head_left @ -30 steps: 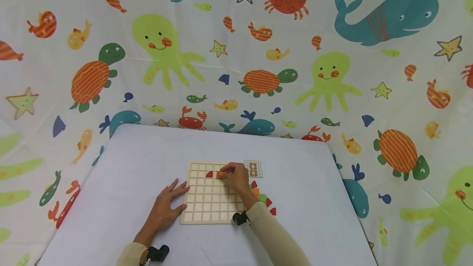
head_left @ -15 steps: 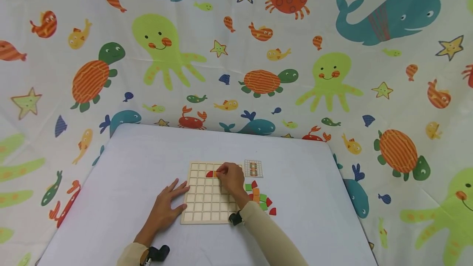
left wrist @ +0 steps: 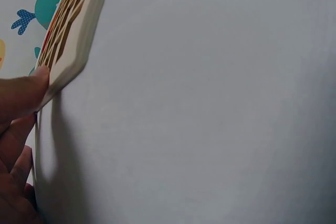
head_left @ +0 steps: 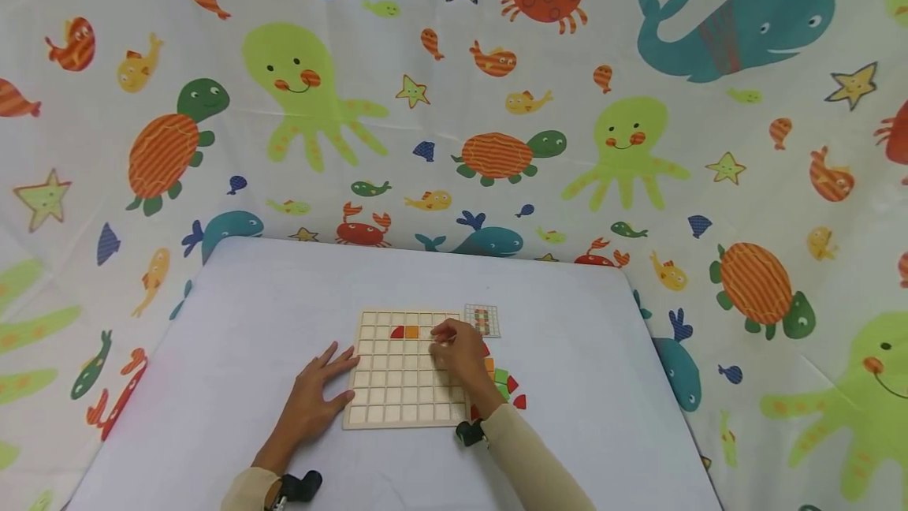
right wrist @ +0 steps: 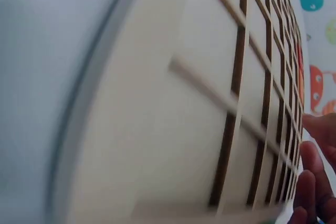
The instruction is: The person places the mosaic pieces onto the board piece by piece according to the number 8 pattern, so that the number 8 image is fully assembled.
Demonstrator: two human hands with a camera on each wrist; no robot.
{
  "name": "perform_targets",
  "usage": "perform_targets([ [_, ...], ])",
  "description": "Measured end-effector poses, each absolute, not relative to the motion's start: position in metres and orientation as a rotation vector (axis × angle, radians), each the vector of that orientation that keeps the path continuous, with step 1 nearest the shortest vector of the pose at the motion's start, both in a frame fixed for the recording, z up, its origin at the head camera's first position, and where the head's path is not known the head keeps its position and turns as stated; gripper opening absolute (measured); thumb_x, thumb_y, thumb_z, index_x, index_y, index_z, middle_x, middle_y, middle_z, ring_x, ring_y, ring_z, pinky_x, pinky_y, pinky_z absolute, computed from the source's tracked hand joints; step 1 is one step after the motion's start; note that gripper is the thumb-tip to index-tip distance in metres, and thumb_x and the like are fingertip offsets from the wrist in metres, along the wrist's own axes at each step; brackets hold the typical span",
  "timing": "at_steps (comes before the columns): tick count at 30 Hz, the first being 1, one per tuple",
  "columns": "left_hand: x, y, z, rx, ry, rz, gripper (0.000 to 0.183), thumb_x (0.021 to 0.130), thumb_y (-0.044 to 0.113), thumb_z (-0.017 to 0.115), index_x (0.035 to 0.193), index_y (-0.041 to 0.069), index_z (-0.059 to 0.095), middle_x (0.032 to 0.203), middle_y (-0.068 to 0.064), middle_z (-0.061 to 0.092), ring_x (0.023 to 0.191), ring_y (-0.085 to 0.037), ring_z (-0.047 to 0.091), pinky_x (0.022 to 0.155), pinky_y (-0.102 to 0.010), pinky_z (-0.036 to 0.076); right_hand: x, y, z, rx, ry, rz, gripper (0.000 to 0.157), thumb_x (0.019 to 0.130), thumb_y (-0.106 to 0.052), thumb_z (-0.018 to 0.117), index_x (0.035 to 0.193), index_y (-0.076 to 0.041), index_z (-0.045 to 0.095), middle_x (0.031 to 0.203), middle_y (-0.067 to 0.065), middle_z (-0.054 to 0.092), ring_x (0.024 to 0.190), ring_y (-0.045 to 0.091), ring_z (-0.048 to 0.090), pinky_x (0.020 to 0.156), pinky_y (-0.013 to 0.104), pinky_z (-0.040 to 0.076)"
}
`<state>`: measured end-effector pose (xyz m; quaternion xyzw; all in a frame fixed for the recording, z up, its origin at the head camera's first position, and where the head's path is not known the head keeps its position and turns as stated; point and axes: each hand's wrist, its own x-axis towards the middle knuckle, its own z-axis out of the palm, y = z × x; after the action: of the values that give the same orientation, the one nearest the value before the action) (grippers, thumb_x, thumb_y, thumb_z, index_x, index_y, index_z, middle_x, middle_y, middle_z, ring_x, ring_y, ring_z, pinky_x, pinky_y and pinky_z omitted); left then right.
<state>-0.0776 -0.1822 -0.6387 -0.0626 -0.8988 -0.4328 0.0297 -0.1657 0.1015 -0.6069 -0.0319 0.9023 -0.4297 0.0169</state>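
Note:
A pale wooden grid board (head_left: 393, 397) lies on the white table. A red quarter-circle tile (head_left: 397, 332) and an orange square tile (head_left: 411, 332) sit side by side in its second row from the far edge. My left hand (head_left: 310, 397) is spread at the board's left edge; in the left wrist view its thumb (left wrist: 29, 90) touches the rim. My right hand (head_left: 461, 353) hovers over the board's right part, just right of the orange tile, fingers loosely bent, with nothing visible in them. In the right wrist view its fingers (right wrist: 313, 169) appear at the right border.
A small printed pattern card (head_left: 482, 321) lies beyond the board's right corner. Loose tiles, including a green one (head_left: 500, 376) and a red one (head_left: 520, 401), lie right of the board, partly hidden by the right hand. A patterned sea-animal cloth (head_left: 418, 117) hangs behind the table.
My right hand set the orange tile down beside the red one, let go and drew back to the right. The left hand stays at the board's edge. The head view has shifted slightly.

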Motion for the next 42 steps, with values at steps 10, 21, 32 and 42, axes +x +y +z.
perform_targets([
  [10, -0.077, -0.186, -0.641, -0.198, -2.774, -1.328, 0.064, 0.081, 0.003, 0.087, 0.142, 0.009, 0.068, 0.158, -0.014, 0.057, 0.156, -0.05, 0.035, 0.124, -0.075, 0.021, -0.16, 0.169, -0.605, 0.141, 2.848, -1.256, 0.015, 0.09, -0.011, 0.084, 0.102, -0.016, 0.08, 0.088, 0.001, 0.071, 0.076, 0.015, 0.061, 0.068, 0.029, 0.051],
  [21, -0.077, -0.185, -0.641, -0.2, -2.787, -1.321, 0.062, 0.083, 0.007, 0.086, 0.142, 0.009, 0.068, 0.158, -0.013, 0.058, 0.158, -0.048, 0.033, 0.125, -0.074, 0.02, -0.163, 0.19, -0.604, 0.147, 2.783, -1.096, 0.014, 0.094, -0.017, 0.082, 0.107, -0.02, 0.078, 0.091, 0.002, 0.066, 0.086, 0.02, 0.059, 0.073, 0.033, 0.053],
  [32, -0.077, -0.185, -0.644, -0.211, -2.774, -1.329, 0.062, 0.083, 0.006, 0.086, 0.142, 0.01, 0.068, 0.158, -0.012, 0.058, 0.158, -0.048, 0.034, 0.125, -0.074, 0.021, -0.166, 0.198, -0.602, 0.111, 2.725, -1.159, 0.02, 0.09, -0.015, 0.085, 0.098, -0.015, 0.066, 0.088, 0.002, 0.066, 0.081, 0.018, 0.06, 0.071, 0.028, 0.056],
  [42, -0.078, -0.183, -0.642, -0.199, -2.771, -1.335, 0.062, 0.083, 0.005, 0.086, 0.142, 0.011, 0.068, 0.158, -0.011, 0.058, 0.158, -0.047, 0.034, 0.125, -0.073, 0.021, -0.166, 0.179, -0.6, 0.089, 2.662, -1.404, 0.013, 0.094, -0.019, 0.082, 0.099, -0.015, 0.071, 0.09, 0.002, 0.07, 0.081, 0.018, 0.061, 0.066, 0.027, 0.054],
])
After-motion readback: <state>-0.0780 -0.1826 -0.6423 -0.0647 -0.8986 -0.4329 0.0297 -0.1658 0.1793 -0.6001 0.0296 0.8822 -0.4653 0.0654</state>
